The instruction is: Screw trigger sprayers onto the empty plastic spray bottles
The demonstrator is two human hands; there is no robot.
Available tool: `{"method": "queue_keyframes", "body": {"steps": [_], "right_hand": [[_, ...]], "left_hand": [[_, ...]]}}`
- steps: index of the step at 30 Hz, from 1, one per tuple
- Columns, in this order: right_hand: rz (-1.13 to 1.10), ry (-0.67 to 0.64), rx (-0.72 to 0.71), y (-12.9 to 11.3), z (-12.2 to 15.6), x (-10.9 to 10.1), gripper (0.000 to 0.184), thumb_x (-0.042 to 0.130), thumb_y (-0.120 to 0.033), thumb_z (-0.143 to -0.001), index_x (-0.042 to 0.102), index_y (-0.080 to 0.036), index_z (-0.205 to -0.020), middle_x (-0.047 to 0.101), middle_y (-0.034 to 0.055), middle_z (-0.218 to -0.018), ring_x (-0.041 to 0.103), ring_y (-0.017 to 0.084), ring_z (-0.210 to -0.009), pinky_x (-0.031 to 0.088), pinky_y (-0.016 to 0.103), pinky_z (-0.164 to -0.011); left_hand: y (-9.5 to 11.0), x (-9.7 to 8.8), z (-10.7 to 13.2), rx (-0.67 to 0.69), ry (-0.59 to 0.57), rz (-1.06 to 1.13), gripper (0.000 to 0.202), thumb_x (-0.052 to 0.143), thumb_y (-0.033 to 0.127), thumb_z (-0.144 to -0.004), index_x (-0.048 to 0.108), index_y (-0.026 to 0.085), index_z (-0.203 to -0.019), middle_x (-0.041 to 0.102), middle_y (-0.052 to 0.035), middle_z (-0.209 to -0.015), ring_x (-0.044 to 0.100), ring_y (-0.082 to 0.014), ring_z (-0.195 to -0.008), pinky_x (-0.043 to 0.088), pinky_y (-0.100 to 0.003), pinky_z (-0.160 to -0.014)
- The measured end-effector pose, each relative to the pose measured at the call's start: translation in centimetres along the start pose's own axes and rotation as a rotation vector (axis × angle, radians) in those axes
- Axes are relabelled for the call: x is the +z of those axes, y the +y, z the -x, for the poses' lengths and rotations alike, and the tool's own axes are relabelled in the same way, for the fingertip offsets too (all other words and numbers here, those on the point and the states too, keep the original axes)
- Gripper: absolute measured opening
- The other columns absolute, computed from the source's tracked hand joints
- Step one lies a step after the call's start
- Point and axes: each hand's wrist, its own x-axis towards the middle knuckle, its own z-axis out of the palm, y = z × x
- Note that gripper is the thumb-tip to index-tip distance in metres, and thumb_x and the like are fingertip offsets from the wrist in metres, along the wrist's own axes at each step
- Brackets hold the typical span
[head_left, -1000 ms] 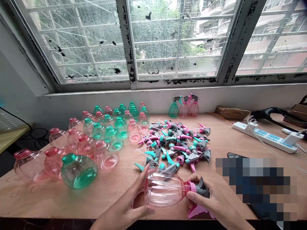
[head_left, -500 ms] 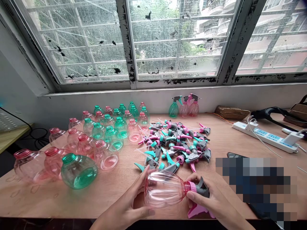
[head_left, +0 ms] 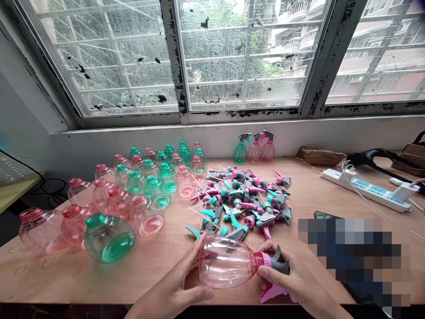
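A clear pink spray bottle lies sideways between my hands, above the table's front edge. My left hand is wrapped round its base end, thumb below and fingers behind. At the neck, my right hand grips the pink collar of the grey-and-pink spray head, whose pink trigger points down. A thin tube shows through the bottle's wall. Just beyond lies a heap of loose spray heads in grey, pink and teal. To the left stand several open pink and green bottles, with a green bottle nearest.
Two pink spray bottles and a green spray bottle with heads on stand by the wall. On the right are a white power strip with cables, a brown block, a black strap and a partly blurred phone.
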Motion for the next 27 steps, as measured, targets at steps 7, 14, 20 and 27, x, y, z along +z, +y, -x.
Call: {"method": "queue_keyframes", "body": {"steps": [7,14,20,27], "right_hand": [[-0.002,0.002,-0.015,-0.3,0.0,0.2,0.035,0.080,-0.044,-0.080,0.064,-0.017,-0.095,0.072,-0.0009,-0.064,0.066,0.017,-0.061,0.050,0.026,-0.059],[-0.003,0.028,-0.003,0.0,0.0,0.2,0.038,0.082,-0.046,-0.077,0.064,-0.018,-0.095,0.072,-0.0009,-0.062,0.066,0.018,-0.058,0.051,0.028,-0.056],[0.001,0.037,-0.013,-0.1,0.1,0.2,0.037,0.080,-0.047,-0.078,0.064,-0.018,-0.095,0.071,-0.0008,-0.062,0.066,0.019,-0.059,0.051,0.030,-0.057],[0.001,0.033,0.004,-0.3,0.1,0.1,0.037,0.081,-0.046,-0.078,0.065,-0.018,-0.095,0.073,-0.0003,-0.064,0.068,0.020,-0.061,0.051,0.029,-0.059]], "left_hand": [[1.3,0.3,-0.1,0.043,-0.009,0.007,0.095,0.068,0.032,-0.091,-0.001,0.043,-0.155,0.011,0.0046,-0.170,0.013,-0.0271,-0.156,0.012,-0.045,-0.128],[0.0,0.1,-0.1,0.041,-0.017,0.148,0.092,0.070,0.043,-0.088,0.009,0.039,-0.156,0.009,0.0030,-0.170,0.009,-0.0283,-0.157,0.014,-0.047,-0.128],[-0.1,0.1,-0.1,0.022,-0.013,0.166,0.087,0.071,0.043,-0.088,0.018,0.036,-0.156,0.009,0.0029,-0.170,0.011,-0.0271,-0.156,0.015,-0.045,-0.128],[1.2,0.2,-0.1,0.016,0.000,0.063,0.093,0.073,0.035,-0.087,0.010,0.047,-0.155,0.010,0.0080,-0.170,0.017,-0.0291,-0.155,0.020,-0.045,-0.127]]}}
